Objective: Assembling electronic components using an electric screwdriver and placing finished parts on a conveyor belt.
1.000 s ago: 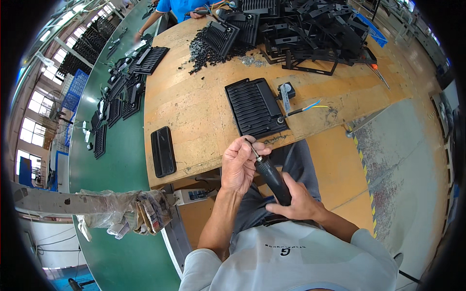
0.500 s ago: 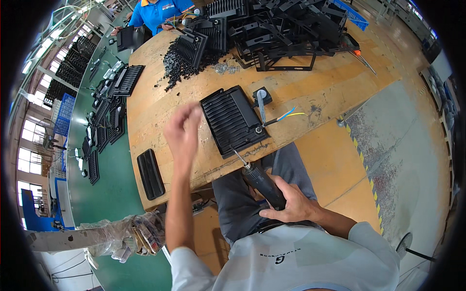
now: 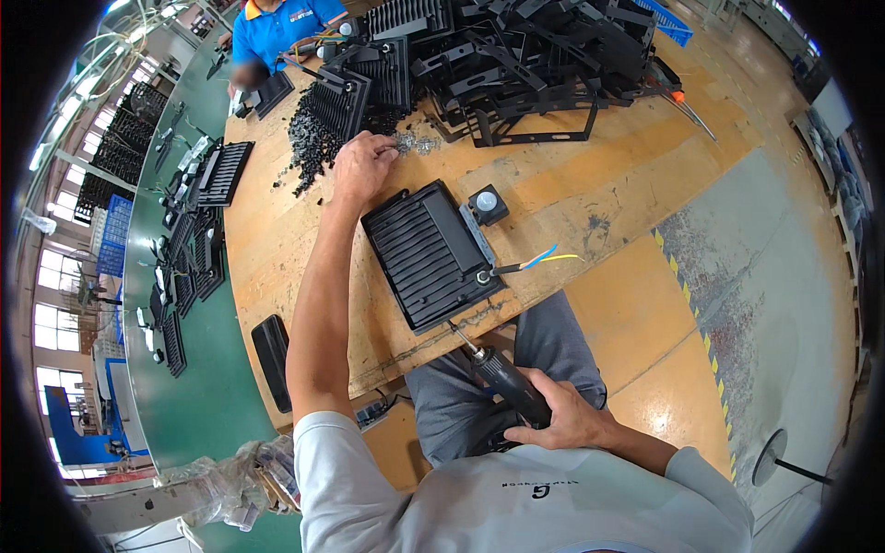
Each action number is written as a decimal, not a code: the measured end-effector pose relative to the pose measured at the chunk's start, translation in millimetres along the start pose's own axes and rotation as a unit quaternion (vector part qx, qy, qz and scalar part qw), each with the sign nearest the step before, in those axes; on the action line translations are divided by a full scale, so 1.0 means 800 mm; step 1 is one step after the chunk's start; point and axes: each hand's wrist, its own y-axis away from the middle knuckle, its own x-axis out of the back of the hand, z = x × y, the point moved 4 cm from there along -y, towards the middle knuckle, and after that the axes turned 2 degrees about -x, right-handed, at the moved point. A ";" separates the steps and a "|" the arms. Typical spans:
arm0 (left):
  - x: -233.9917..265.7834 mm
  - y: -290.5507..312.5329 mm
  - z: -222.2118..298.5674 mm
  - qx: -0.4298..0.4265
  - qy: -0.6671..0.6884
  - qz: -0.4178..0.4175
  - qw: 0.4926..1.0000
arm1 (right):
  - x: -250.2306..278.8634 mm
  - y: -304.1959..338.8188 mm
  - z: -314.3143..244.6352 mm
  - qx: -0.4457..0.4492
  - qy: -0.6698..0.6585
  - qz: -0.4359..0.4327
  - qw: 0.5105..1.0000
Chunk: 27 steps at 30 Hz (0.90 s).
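My left hand reaches forward to the silvery small parts, next to a heap of small black pieces. Its fingers are bent together at the near edge of these parts; anything between them is too small to make out. Low at the table edge, my right hand is wrapped round a black electric screwdriver, its bit pointing up toward the table. Between the hands lies a black finned lamp housing, fins up. A small black sensor box and a cable with bare blue and yellow wires are on its right side.
A large pile of black metal brackets covers the far table, with an orange-tipped screwdriver beside it. A black tray-like part lies at the left edge. More housings line the green bench. Across, a co-worker in blue handles a housing.
My left hand has moved forward from beside the housing to the small silvery parts. The sensor's bracket now lies lower against the housing. The right hand keeps its hold on the electric screwdriver.
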 end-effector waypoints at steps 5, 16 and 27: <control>-0.005 0.001 -0.013 -0.009 0.016 0.009 1.000 | 0.006 -0.005 -0.004 0.004 -0.002 0.016 1.000; 0.012 0.018 -0.027 -0.033 0.050 0.082 0.995 | -0.004 -0.001 0.016 0.029 0.006 0.052 0.998; 0.069 0.070 0.008 0.034 0.053 0.104 0.993 | 0.000 0.020 0.021 -0.038 -0.043 0.026 0.998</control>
